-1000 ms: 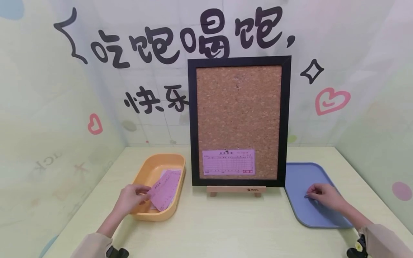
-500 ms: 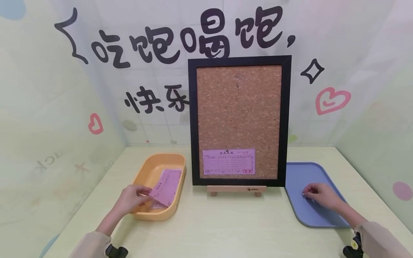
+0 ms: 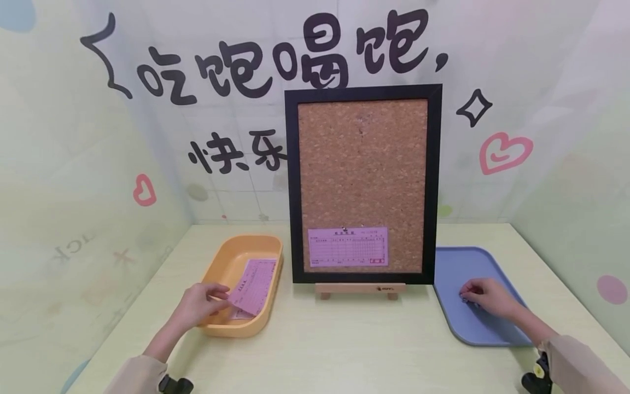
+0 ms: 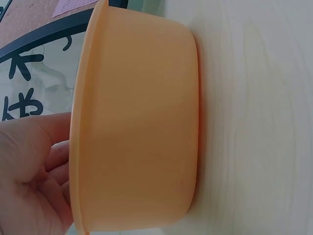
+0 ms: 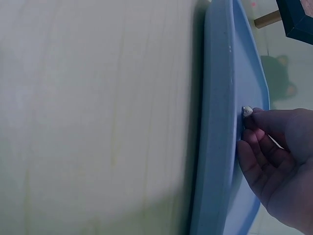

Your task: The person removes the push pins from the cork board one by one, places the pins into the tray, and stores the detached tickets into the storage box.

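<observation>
My left hand point(image 3: 197, 302) reaches over the near left rim of a yellow basket point(image 3: 214, 330) and pinches the corner of a pink printed slip point(image 3: 256, 289). More paper lies beneath that slip. In the left wrist view the basket wall hides the fingertips. On the right, my right hand point(image 3: 487, 297) is over a blue tray point(image 3: 472, 334). Its thumb and fingers pinch a small push pin point(image 5: 248, 111) with a pale, shiny head. A framed cork board point(image 3: 363, 164) stands between the hands, with another pink slip point(image 3: 348, 247) pinned low on it.
A small wooden easel point(image 3: 361, 289) supports the cork board on the pale table point(image 3: 354, 350). Behind it rises a printed backdrop point(image 3: 236, 202) with black lettering. The tray's raised rim and the basket's walls border the two hands.
My right hand has shifted slightly left over the tray with the push pin. At the left hand, the pink slip has tipped lower toward the basket, its corner still pinched.
</observation>
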Demonstrator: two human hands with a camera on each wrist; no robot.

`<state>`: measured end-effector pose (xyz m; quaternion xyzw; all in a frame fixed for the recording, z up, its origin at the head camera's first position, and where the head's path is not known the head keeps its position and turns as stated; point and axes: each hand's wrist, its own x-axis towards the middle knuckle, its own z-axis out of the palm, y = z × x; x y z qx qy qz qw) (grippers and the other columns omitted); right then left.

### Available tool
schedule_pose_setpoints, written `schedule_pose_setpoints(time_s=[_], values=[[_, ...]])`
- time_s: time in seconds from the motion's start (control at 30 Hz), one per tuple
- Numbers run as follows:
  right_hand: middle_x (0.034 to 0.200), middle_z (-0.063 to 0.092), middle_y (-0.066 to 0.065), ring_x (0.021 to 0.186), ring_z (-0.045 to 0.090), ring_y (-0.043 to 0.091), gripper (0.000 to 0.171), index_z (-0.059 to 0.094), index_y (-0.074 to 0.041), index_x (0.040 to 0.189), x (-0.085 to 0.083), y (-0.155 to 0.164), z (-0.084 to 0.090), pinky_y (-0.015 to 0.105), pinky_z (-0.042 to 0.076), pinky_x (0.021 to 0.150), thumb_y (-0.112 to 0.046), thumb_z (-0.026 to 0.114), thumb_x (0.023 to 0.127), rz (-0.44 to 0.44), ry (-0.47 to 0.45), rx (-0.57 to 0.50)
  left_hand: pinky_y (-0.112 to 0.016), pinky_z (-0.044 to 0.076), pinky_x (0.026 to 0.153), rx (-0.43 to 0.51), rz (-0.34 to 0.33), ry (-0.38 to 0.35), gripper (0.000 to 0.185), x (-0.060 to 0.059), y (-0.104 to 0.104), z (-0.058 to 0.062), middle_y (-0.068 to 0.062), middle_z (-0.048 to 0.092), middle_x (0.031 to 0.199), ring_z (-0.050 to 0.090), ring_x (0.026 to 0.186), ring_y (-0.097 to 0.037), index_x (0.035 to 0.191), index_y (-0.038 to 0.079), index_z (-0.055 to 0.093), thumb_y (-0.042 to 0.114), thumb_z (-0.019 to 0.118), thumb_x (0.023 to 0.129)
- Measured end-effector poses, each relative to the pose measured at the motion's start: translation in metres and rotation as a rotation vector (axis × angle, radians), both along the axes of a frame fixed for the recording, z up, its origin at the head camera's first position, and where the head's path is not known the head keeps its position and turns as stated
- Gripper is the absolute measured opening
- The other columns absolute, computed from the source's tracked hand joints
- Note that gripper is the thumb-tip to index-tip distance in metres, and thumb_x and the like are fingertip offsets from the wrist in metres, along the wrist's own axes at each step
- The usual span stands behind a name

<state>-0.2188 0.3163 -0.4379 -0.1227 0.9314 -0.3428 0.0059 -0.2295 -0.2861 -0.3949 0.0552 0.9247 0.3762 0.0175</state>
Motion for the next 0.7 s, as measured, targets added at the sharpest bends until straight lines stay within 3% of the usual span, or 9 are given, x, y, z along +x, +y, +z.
schedule_pose_setpoints(time_s=[0.2, 0.33, 0.47, 0.57, 0.7], values=[[0.077, 0.061, 0.005, 0.061, 0.046, 0.001, 0.008, 0.063, 0.003, 0.085, -0.001, 0.003, 0.002, 0.022, 0.043, 0.050, -0.001, 0.055, 0.086, 0.001, -0.009, -0.016, -0.025, 0.052, 0.054, -0.009, -0.003, 0.028, 0.027, -0.005, 0.003, 0.004, -0.013, 0.066, 0.084, 0.063, 0.067, -0.020, 0.100, -0.009, 0.061, 0.001, 0.068, 0.076], [0.079, 0.062, 0.006, 0.064, 0.047, -0.002, 0.008, 0.063, 0.003, 0.085, -0.002, 0.005, 0.009, 0.022, 0.043, 0.053, 0.001, 0.055, 0.086, -0.006, 0.065, 0.010, -0.025, 0.053, 0.057, -0.022, -0.025, 0.117, 0.024, -0.010, 0.013, 0.009, -0.013, 0.066, 0.085, 0.063, 0.070, -0.022, 0.099, -0.008, 0.062, 0.001, 0.067, 0.077], [0.080, 0.062, 0.008, 0.064, 0.046, -0.002, 0.008, 0.063, 0.004, 0.087, -0.006, 0.004, 0.018, 0.022, 0.043, 0.053, 0.001, 0.055, 0.086, -0.001, 0.108, 0.004, -0.030, 0.053, 0.064, -0.056, -0.037, 0.220, 0.022, -0.017, 0.031, 0.014, -0.014, 0.066, 0.089, 0.064, 0.077, -0.024, 0.099, -0.004, 0.063, 0.005, 0.066, 0.079], [0.080, 0.063, 0.009, 0.063, 0.046, 0.000, 0.009, 0.062, 0.005, 0.089, -0.009, 0.000, 0.027, 0.022, 0.044, 0.051, 0.000, 0.055, 0.086, 0.006, 0.102, -0.005, -0.034, 0.053, 0.069, -0.077, -0.025, 0.232, 0.027, -0.022, 0.048, 0.018, -0.012, 0.065, 0.097, 0.063, 0.086, -0.025, 0.105, 0.001, 0.062, 0.013, 0.066, 0.082], [0.081, 0.063, 0.012, 0.063, 0.049, 0.005, 0.011, 0.062, 0.006, 0.091, -0.015, -0.006, 0.039, 0.022, 0.045, 0.051, -0.002, 0.056, 0.086, -0.001, 0.089, 0.007, -0.036, 0.053, 0.072, -0.023, -0.033, 0.282, 0.034, -0.030, 0.071, 0.020, -0.015, 0.064, 0.104, 0.063, 0.089, -0.027, 0.111, 0.003, 0.060, 0.018, 0.068, 0.081]])
